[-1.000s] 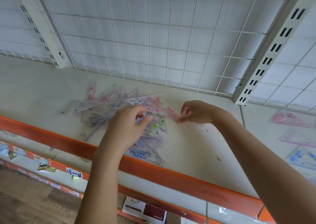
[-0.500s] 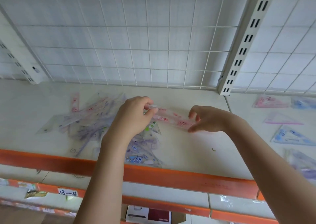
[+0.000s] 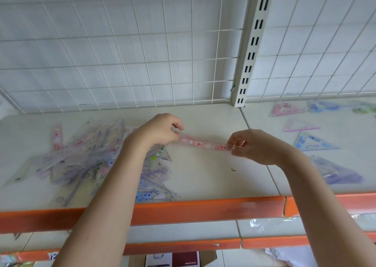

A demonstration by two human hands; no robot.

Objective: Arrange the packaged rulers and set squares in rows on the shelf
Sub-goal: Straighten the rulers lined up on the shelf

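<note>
Holding pink packaged ruler (image 3: 203, 143) end to end, left hand (image 3: 160, 131) and right hand (image 3: 256, 146) pinching it, long axis left-right, set squares (image 3: 311, 143) rightward.

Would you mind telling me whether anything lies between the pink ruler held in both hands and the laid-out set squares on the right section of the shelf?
Nothing visible does. The pink ruler is held between the left hand and right hand, and the shelf surface toward the laid-out set squares shows only a small scrap lying flat.
</note>
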